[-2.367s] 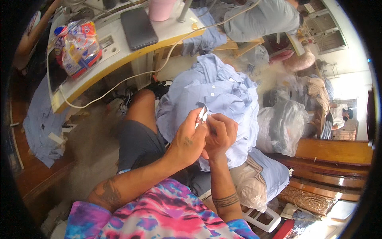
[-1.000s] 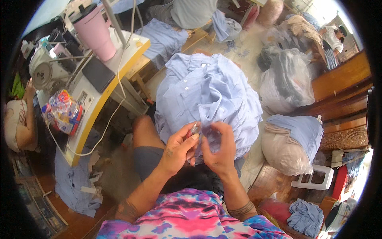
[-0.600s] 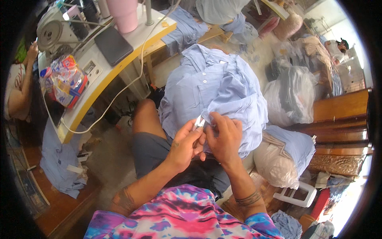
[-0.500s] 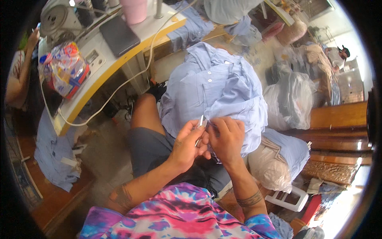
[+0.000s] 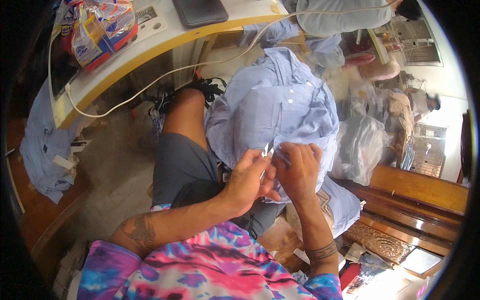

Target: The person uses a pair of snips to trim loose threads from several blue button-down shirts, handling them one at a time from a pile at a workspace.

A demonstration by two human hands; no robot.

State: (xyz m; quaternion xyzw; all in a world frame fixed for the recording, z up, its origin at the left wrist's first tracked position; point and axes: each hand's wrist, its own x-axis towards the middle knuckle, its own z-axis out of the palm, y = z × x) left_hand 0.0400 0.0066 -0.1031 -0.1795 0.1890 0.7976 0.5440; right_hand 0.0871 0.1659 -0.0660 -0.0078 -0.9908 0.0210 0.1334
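Observation:
A light blue button-up shirt (image 5: 255,107) lies bunched over my lap, its white buttons showing. My left hand (image 5: 240,184) is closed on small metal thread snips (image 5: 265,149), whose pale blades point up and away over the lower part of the shirt. Close beside the blades, my right hand (image 5: 300,172) is bent down with its fingers closed on the near right part of the shirt. Its fingertips are partly hidden, so the exact pinch on the cloth is hard to see.
A yellow-edged white table (image 5: 165,52) at upper left bears a dark flat tablet-like device (image 5: 201,11) and a colourful plastic package (image 5: 100,40). A white cable (image 5: 200,63) loops off its edge. Clear plastic bags (image 5: 362,150) and a wooden bench (image 5: 415,187) stand right.
My view has tilted and shifted, so the table sits higher in it. Both hands stay close together at the shirt's lower part. The blades of the snips now look parted.

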